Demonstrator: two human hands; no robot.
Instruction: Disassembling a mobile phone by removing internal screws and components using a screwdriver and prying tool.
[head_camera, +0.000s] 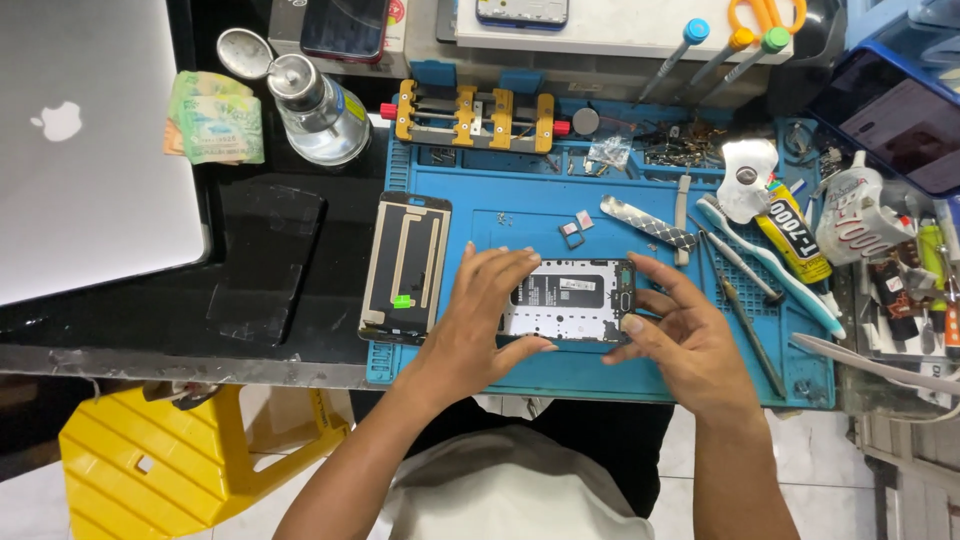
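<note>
We work at a black desk (270, 330) with a worn metal front edge. Below it we see a pale tiled floor (840, 470) and a yellow plastic stool (170, 460) at left, evenly lit.

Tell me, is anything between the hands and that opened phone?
No. Both the left hand and right hand already grip the phone at its ends on the blue mat; nothing visible lies between them.

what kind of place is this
Most likely a phone repair bench. Both hands, left hand and right hand, hold an opened black phone body over a blue silicone work mat. A yellow metal clamp jig and colour-tipped screwdrivers lie nearby.
</note>
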